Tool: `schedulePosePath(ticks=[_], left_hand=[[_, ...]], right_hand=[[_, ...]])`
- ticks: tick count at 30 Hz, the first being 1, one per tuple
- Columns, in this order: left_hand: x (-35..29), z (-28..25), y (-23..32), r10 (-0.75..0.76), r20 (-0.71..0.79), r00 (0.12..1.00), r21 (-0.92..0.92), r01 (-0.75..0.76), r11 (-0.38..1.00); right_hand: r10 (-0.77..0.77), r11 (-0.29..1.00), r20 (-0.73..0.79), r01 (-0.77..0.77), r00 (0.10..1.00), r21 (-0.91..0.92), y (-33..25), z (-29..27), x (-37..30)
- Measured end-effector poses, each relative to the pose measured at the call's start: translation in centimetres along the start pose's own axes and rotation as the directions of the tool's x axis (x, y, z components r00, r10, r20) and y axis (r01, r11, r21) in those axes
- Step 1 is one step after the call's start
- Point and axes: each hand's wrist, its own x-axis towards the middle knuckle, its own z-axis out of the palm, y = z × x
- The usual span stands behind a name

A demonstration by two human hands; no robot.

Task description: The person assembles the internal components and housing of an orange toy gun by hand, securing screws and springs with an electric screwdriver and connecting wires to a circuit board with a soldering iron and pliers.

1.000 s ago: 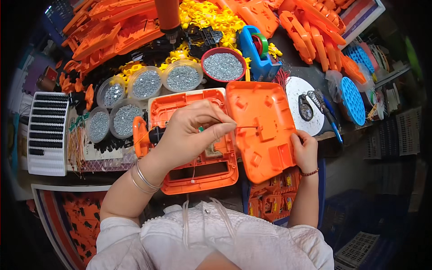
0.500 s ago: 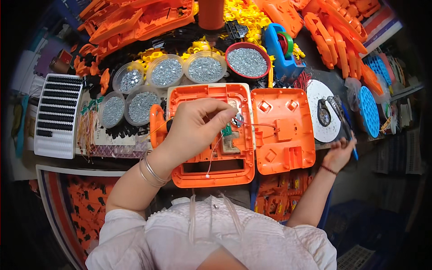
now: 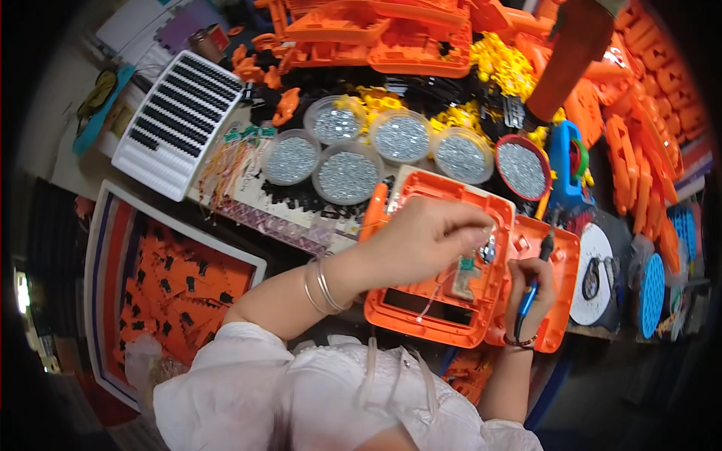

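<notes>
My left hand (image 3: 432,237) is over the orange plastic housing (image 3: 421,328), thumb and forefinger pinched just above a small round metallic part (image 3: 487,249). What they pinch is too small to make out. Beside it, a green circuit board (image 3: 467,264) and a thin pale wire (image 3: 426,308) show inside the housing. My right hand (image 3: 535,289) is closed around a blue-handled soldering iron (image 3: 528,299), over a second orange housing half (image 3: 560,319) at the right. The iron's dark end points up and away from me.
Tubs of silver screws (image 3: 348,174) and a red bowl (image 3: 520,171) stand behind the housing. A blue tape dispenser (image 3: 564,161) and a white disc (image 3: 592,282) are at the right. The white tray (image 3: 147,161) is left; an orange-brown post (image 3: 568,71) rises far right.
My right hand has come from the right side of the table to the housing, bringing the iron. My left hand stays pinched over the round part. The view has turned and shifted left.
</notes>
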Motion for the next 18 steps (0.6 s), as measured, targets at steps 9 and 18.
schedulePosePath(ticks=[9, 18], left_hand=[[-3.3, -19.5, -3.8, 0.446, -0.8, 0.402, 0.496, 0.023, 0.868], [-4.5, -35.1, -7.1, 0.507, -0.842, 0.183, 0.489, 0.657, 0.575]], right_hand=[[0.104, 0.992, -0.015, -0.105, 0.994, -0.067, 1.9, 1.0, 1.1], [0.118, 0.993, -0.032, -0.117, 0.992, 0.032, 3.4, 1.2, 0.7]])
